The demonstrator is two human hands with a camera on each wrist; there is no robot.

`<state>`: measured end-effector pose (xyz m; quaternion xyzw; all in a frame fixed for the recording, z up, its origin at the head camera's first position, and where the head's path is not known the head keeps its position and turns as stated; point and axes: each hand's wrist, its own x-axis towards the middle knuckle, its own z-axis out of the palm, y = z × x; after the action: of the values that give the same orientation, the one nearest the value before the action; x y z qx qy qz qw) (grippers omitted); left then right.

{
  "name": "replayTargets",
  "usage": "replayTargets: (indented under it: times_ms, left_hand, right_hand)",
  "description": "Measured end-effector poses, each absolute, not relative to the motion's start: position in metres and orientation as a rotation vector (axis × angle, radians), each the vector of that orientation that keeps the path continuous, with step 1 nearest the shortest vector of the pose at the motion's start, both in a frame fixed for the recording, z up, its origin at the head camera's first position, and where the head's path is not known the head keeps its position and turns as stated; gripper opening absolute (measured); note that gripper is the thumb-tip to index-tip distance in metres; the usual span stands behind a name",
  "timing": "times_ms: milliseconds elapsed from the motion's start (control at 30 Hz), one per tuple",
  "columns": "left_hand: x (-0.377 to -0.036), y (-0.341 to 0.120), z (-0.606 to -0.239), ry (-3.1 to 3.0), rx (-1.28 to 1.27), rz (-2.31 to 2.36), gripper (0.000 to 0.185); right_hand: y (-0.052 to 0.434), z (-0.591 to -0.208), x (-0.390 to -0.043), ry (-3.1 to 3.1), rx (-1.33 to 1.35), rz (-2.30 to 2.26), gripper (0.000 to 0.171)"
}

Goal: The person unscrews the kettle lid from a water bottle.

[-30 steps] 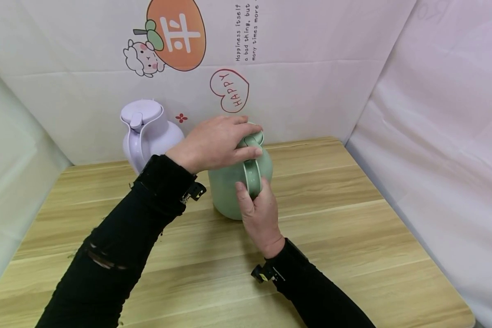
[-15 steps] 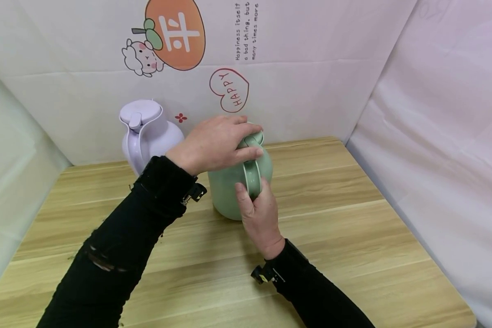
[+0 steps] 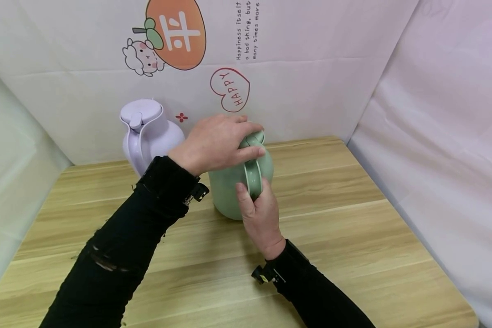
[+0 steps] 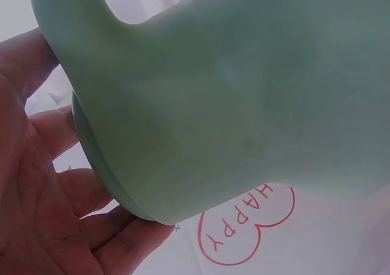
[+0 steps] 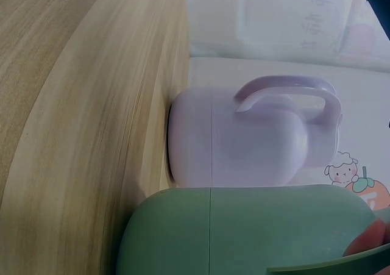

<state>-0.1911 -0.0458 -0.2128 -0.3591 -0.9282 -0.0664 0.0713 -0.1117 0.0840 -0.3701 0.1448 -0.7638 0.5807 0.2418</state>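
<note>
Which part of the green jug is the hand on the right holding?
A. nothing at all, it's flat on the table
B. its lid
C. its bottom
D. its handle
D. In the head view the right hand has its fingers wrapped round the handle of the green jug, while the left hand rests on the lid.

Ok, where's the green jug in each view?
Head: green jug mid-table, left hand on its lid, right hand at its handle.
Left wrist: fills the frame.
Right wrist: bottom edge.
Shared landmarks: HAPPY heart, head and left wrist; purple jug, head and right wrist.
</note>
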Motion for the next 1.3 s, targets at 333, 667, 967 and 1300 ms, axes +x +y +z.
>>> replayTargets:
  times_ms: [333,667,967,1300]
  left_hand:
    - [-0.188,-0.042,-0.211,-2.793,-1.038,-0.184,0.054]
    - [-0.186,-0.037,-0.211,-2.786,-0.959,-0.129,0.055]
    - [-0.183,-0.033,-0.212,-2.802,-0.884,-0.099,0.055]
    - [-0.18,-0.029,-0.214,-2.817,-0.793,-0.096,0.054]
  right_hand:
    - [0.084,-0.369,-0.111,-2.081,0.387,1.598,0.035]
    - [0.084,-0.368,-0.11,-2.072,0.403,1.603,0.037]
    - [0.083,-0.368,-0.11,-2.098,0.359,1.578,0.036]
    - [0.084,-0.37,-0.11,-2.103,0.369,1.565,0.036]
